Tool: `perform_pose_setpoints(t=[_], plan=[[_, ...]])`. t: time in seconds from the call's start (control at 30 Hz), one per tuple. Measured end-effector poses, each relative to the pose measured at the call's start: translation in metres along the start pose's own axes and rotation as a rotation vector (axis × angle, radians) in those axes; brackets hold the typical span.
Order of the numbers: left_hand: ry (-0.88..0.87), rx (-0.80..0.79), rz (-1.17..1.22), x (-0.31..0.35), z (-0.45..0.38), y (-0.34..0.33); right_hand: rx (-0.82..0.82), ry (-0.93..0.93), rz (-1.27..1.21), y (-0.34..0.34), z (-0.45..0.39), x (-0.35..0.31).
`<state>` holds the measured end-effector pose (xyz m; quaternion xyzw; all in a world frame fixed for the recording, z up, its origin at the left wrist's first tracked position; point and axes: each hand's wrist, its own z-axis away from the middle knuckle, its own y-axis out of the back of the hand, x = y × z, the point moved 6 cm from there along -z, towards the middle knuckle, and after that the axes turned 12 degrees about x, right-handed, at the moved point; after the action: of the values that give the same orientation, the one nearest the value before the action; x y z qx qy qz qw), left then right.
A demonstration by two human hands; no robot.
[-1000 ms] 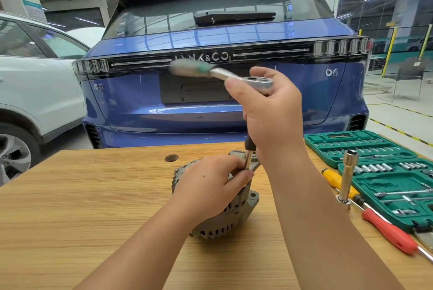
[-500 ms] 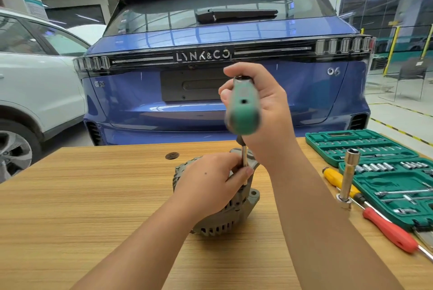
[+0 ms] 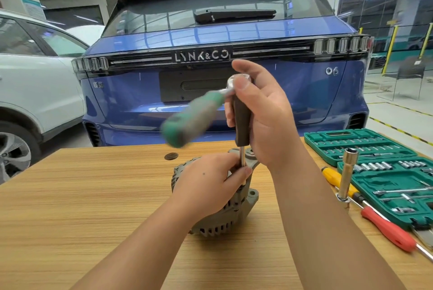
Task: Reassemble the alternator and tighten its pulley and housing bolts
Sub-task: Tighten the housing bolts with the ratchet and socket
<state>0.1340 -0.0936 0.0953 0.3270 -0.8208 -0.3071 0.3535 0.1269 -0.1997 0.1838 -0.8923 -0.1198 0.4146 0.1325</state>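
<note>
Ratchet (image 3: pixel 194 116) handle points left; extension (image 3: pixel 242 156) upright.

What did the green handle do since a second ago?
The ratchet's green handle swung round: it pointed left, then toward the camera, and now points down-left, blurred. The right hand kept its grip on the ratchet head. The left hand stayed holding the extension shaft on the alternator.
</note>
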Motion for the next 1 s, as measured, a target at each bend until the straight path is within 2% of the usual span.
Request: perform_pose_setpoints(t=[0.1,0.17,0.23,0.33,0.4,0.5,0.6,0.7,0.77,0.9,1.0], plan=[[-0.008,-0.009,-0.004,0.002,0.001,0.001,0.219,0.016,0.167,0.006,0.000,-0.003],[-0.016,-0.001,0.000,0.002,0.001,0.002,0.312,-0.047,0.136,0.011,-0.002,-0.003],[-0.020,-0.005,0.003,0.001,0.000,0.000,0.277,-0.224,-0.020,0.015,-0.004,0.001],[-0.001,-0.010,0.004,-0.001,0.000,-0.001,0.124,-0.439,-0.220,0.016,-0.005,0.002],[-0.002,-0.007,0.000,-0.001,0.000,-0.001,0.096,-0.400,-0.217,0.014,-0.005,0.004],[0.011,-0.011,-0.005,-0.001,0.000,-0.001,0.082,-0.158,-0.034,0.002,0.000,0.002],[0.006,-0.002,0.007,-0.001,0.000,0.000,-0.041,0.104,0.114,-0.011,0.005,-0.007],[-0.003,0.007,0.017,-0.002,0.001,0.001,-0.034,0.243,0.214,-0.011,0.006,-0.012],[-0.003,-0.001,0.007,-0.002,0.000,-0.001,0.010,0.218,0.247,-0.007,0.004,-0.008],[-0.009,0.004,-0.006,-0.001,-0.001,0.000,-0.020,0.010,-0.017,-0.002,-0.003,-0.001],[-0.002,0.005,-0.004,-0.001,-0.001,0.000,-0.032,0.009,-0.005,-0.003,-0.003,-0.001]])
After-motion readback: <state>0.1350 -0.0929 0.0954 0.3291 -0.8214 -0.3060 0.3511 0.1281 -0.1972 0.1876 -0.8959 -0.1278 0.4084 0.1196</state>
